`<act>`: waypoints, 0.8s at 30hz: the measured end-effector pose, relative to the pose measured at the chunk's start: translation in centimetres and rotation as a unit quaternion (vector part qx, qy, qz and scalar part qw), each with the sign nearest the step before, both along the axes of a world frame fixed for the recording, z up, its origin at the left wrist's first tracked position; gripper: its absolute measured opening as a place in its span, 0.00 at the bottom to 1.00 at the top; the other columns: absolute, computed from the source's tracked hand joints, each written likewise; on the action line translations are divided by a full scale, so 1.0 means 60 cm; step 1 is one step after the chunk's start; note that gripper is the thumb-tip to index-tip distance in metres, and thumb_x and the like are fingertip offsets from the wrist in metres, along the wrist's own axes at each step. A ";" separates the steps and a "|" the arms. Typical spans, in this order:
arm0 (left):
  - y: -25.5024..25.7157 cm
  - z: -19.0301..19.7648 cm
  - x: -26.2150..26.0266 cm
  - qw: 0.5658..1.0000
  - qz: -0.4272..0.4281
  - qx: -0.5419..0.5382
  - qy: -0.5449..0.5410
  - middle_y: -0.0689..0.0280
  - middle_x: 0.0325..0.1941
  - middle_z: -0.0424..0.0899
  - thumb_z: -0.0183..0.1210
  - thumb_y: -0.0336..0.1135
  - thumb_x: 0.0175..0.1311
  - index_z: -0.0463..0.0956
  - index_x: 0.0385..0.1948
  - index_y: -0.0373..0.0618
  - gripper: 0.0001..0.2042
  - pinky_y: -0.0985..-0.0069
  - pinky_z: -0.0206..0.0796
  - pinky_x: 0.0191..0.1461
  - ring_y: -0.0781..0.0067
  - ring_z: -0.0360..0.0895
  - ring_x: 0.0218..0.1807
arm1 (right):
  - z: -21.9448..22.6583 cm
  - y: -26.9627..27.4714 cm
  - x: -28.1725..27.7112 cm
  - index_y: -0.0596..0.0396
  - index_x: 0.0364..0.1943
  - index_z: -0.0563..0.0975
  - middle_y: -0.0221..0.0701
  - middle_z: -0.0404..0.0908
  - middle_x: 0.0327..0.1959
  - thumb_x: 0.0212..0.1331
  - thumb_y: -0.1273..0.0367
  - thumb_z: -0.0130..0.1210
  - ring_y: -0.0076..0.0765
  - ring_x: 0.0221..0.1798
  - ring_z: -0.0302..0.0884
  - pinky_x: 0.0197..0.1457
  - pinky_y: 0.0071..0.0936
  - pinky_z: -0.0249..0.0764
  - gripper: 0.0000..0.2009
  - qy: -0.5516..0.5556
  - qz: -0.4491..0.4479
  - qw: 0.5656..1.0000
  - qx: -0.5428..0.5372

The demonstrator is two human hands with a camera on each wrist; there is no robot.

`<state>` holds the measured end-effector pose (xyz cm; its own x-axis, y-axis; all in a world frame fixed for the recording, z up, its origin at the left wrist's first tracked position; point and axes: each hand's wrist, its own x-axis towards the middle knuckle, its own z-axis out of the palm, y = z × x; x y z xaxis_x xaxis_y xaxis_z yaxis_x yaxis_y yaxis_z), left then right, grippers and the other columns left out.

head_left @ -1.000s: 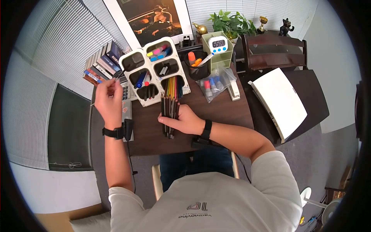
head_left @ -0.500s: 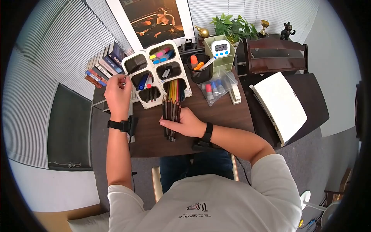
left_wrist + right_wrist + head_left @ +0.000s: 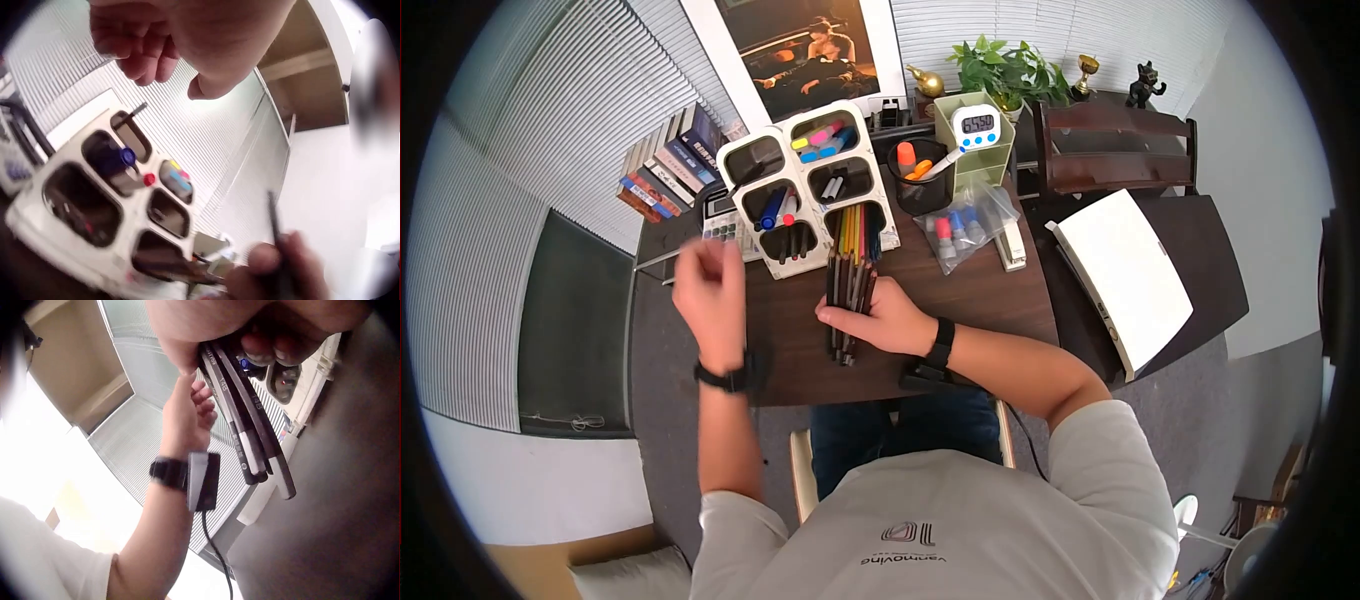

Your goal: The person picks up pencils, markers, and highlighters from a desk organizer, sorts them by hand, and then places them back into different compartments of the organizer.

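My right hand (image 3: 882, 318) grips a bundle of dark pencils (image 3: 847, 330) in front of the white desk organizer (image 3: 809, 264). In the right wrist view, the pencils' lower ends stick out below my fingers. Left of the organizer, my left hand (image 3: 710, 300) hangs in the air, blurred, its fingers loosely bent around nothing. A single dark pencil (image 3: 132, 115) leans out of the upper left compartment. Other compartments hold highlighters (image 3: 820, 143), a blue marker (image 3: 772, 208), a red-tipped marker (image 3: 789, 213) and colored pencils (image 3: 855, 228).
A black mesh cup (image 3: 920, 190) with markers stands right of the organizer, beside a green holder (image 3: 983, 172) and white timer (image 3: 976, 125). A plastic bag (image 3: 966, 235) of bottles and a stapler (image 3: 1010, 245) lie nearer. Books (image 3: 675, 165) and a calculator (image 3: 722, 228) are at left.
My left hand has let go of a pencil in the upper left compartment and drawn back toward me. My right hand keeps its grip on the bundle, almost in the same place.
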<state>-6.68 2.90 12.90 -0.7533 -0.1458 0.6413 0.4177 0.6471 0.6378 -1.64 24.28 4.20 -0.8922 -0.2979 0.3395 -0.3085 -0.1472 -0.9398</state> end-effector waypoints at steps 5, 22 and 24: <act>0.001 -0.117 0.166 0.924 -0.244 0.091 -0.280 0.71 0.36 0.79 0.63 0.29 0.71 0.79 0.43 0.38 0.05 0.83 0.67 0.40 0.84 0.74 0.36 | -0.003 -0.009 0.003 0.59 0.46 0.84 0.25 0.86 0.36 0.70 0.66 0.64 0.18 0.39 0.80 0.43 0.24 0.78 0.10 -0.077 0.005 0.991 -0.107; -0.023 0.036 0.077 0.992 0.005 0.069 0.106 0.66 0.35 0.83 0.64 0.24 0.67 0.80 0.43 0.38 0.06 0.80 0.72 0.37 0.81 0.79 0.33 | -0.007 -0.006 0.005 0.60 0.44 0.85 0.29 0.86 0.38 0.70 0.67 0.62 0.22 0.43 0.81 0.49 0.26 0.78 0.09 -0.052 0.048 0.997 -0.018; -0.015 0.054 0.041 0.994 0.009 -0.003 0.107 0.67 0.34 0.82 0.65 0.24 0.65 0.81 0.40 0.38 0.05 0.80 0.72 0.37 0.81 0.78 0.32 | -0.004 -0.007 0.007 0.60 0.43 0.84 0.28 0.85 0.36 0.70 0.66 0.63 0.20 0.40 0.80 0.46 0.25 0.78 0.09 -0.041 0.042 0.998 -0.026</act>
